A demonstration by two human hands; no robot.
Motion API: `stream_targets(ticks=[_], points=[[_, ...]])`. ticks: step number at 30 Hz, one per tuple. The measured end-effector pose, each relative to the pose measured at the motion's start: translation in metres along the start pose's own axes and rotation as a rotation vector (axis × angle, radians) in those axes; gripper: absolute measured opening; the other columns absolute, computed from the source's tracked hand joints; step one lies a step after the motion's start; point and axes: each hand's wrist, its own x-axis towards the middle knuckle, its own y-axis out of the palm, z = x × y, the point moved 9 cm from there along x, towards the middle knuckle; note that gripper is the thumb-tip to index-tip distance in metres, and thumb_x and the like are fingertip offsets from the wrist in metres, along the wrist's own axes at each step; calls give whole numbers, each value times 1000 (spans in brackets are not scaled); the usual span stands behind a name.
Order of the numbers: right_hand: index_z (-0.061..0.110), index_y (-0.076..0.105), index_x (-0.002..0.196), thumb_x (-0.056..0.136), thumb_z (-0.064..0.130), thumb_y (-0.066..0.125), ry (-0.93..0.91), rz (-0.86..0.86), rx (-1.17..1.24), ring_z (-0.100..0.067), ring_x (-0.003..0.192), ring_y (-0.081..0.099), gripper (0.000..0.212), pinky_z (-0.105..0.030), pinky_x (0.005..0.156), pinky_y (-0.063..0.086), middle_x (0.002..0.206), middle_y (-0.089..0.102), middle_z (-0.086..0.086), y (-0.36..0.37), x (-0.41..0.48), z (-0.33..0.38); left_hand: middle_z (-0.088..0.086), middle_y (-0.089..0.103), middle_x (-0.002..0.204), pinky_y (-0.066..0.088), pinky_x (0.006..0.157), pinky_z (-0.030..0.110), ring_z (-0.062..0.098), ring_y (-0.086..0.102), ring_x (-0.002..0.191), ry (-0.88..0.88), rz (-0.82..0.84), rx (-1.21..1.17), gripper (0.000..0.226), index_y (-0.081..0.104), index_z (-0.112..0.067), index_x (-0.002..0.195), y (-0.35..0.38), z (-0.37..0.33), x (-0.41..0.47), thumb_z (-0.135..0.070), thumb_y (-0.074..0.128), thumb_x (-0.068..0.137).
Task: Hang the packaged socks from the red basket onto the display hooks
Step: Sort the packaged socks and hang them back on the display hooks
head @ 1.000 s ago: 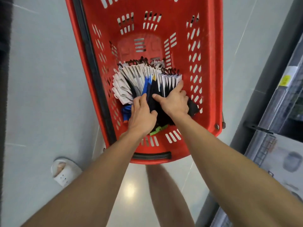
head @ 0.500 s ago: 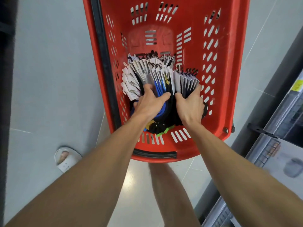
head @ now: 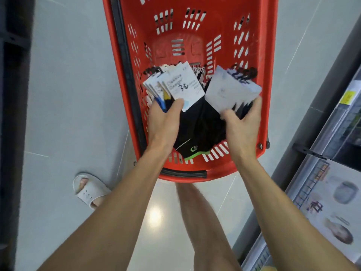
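Basket (head: 270, 79): red, on floor (head: 68, 94)
L grip (head: 163, 124): curled round left sock stack (head: 182, 88)
R grip (head: 243, 128): thumb & fingers pinch right sock stack (head: 231, 91)
Stacks: both inside basket, apart, white cards up

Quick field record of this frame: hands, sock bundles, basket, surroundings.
left hand: grips left sock bundle, white cards up
right hand: grips right sock bundle
red basket: dark socks lie loose at its near end
bundles: apart, both over the basket interior
hung: neither bundle yet
other: white sandal left of basket; shelving at right
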Motion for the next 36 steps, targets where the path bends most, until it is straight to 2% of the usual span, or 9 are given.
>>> stream_targets(ticks=[3, 10, 16, 20, 23, 27, 29, 32, 36], points=[[11, 51, 117, 72, 4, 62, -63, 22, 129, 2, 79, 59, 47, -13, 68, 48, 90, 61, 14, -19, -12, 60, -10, 68, 126, 50, 102, 31, 6, 62, 117, 128, -30, -109, 47, 56, -26, 127, -34, -48, -29, -33, 62, 80], [20, 56, 103, 65, 6, 63, -267, 241, 363, -27, 74, 51, 42, -35, 69, 41, 83, 57, -9, -48, -77, 247, -18, 65, 109, 49, 76, 5, -14, 63, 96, 474, -144, -242, 29, 49, -27, 113, -149, -190, -127, -11, 61, 93], [20, 64, 84, 74, -3, 38, -333, 567, 593, -8, 60, 62, 36, -16, 60, 51, 61, 62, 10, -55, -207, 441, -49, 58, 105, 41, 87, 0, -24, 54, 103, 743, -324, -238, 43, 44, -35, 124, -305, -303, -273, -8, 63, 96], [6, 68, 82, 89, -28, 19, -327, 900, 490, -6, 45, 58, 60, -19, 52, 47, 52, 61, 1, -39, -332, 556, -66, 25, 127, 28, 99, -5, -38, 27, 119, 939, -490, -191, 89, 4, -46, 153, -413, -357, -415, -11, 64, 97], [-3, 64, 84, 84, -36, 38, -492, 1115, 341, 4, 28, 46, 42, -13, 46, 42, 52, 61, -16, -23, -453, 637, -62, 22, 136, 23, 101, 4, -36, 20, 126, 1034, -589, -159, 72, 20, -67, 143, -483, -376, -523, -33, 63, 96], [38, 76, 75, 76, -44, 38, -679, 1341, 278, 6, 30, 49, 91, -8, 38, 41, 56, 70, 10, -8, -608, 714, -45, 42, 141, 28, 99, -4, -18, 32, 137, 1141, -662, -181, 50, 43, -68, 132, -555, -379, -655, -53, 60, 87], [16, 45, 118, 76, -46, 30, -730, 1404, 261, 13, 33, 50, 76, -3, 39, 39, 85, 74, 3, -9, -665, 736, -45, 45, 138, 37, 101, 3, -18, 40, 132, 1183, -734, -192, 51, 42, -70, 130, -585, -377, -713, -48, 61, 89], [11, 50, 95, 73, -49, 30, -867, 1547, 317, 14, 45, 59, 67, -5, 44, 43, 55, 68, 19, -18, -734, 754, -20, 72, 118, 55, 94, 30, 7, 67, 113, 1168, -811, -264, 42, 67, -55, 112, -618, -361, -773, -18, 65, 94], [12, 53, 112, 64, -15, 57, -1000, 1674, 435, 7, 83, 70, 55, -11, 64, 52, 88, 77, 16, -32, -791, 772, 5, 77, 112, 56, 96, 29, 4, 73, 96, 1161, -785, -381, 36, 81, -28, 104, -638, -350, -828, -3, 56, 95]])
